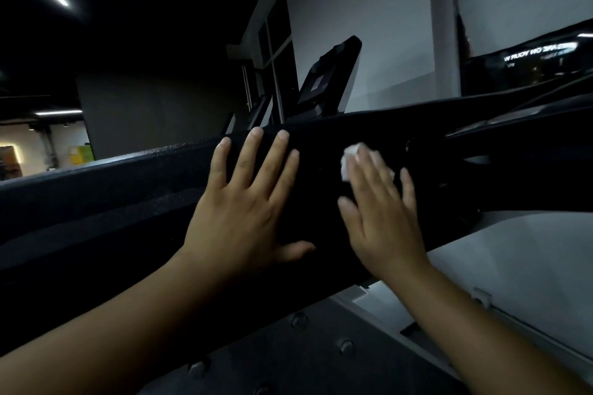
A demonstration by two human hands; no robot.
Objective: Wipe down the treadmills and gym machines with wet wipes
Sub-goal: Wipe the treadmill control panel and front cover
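Note:
A black treadmill console arm (pixel 112 196) runs across the view from lower left to upper right. My left hand (pixel 247 202) lies flat on it with fingers spread and straight. Just to its right, my right hand (pixel 382 212) presses a white wet wipe (pixel 351 157) flat against the same black surface; the wipe shows past my fingertips and the rest is hidden under my palm.
The treadmill's dark screen (pixel 529 64) sits at the upper right. A grey side panel (pixel 529 266) and a bolted frame plate (pixel 305 346) lie below the arm. Another treadmill's console (pixel 327 77) stands behind, by a white wall. The room is dim.

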